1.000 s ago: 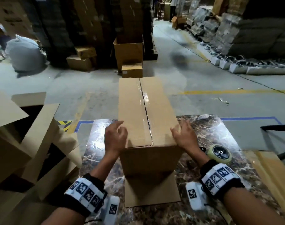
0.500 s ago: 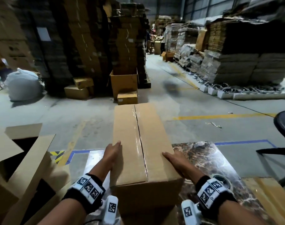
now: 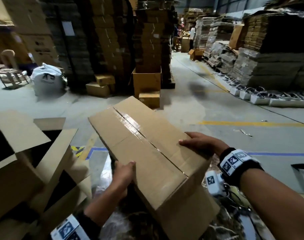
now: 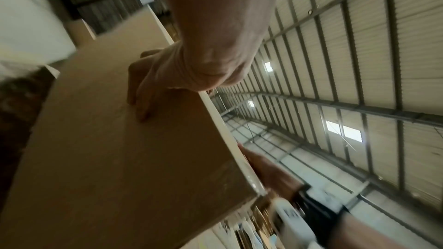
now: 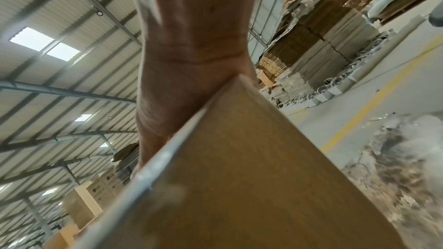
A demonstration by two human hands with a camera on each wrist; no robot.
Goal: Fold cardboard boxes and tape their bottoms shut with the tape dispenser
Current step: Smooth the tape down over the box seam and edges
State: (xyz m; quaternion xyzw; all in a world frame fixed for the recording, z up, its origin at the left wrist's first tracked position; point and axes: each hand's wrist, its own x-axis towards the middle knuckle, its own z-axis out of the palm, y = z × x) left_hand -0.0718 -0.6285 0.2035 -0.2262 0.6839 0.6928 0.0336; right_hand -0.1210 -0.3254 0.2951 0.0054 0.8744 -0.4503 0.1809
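- The taped cardboard box (image 3: 147, 153) is held tilted above the marble table (image 3: 102, 170), its far end toward 11 o'clock.
- Its left side is gripped by the left hand (image 3: 124, 172).
- Its right edge is clasped by the right hand (image 3: 202, 142).

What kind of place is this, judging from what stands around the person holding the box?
Most likely a cardboard warehouse or packing hall. Tall stacks of flat cardboard line a concrete aisle with yellow floor lines, under a corrugated metal roof. Both hands hold a taped box.
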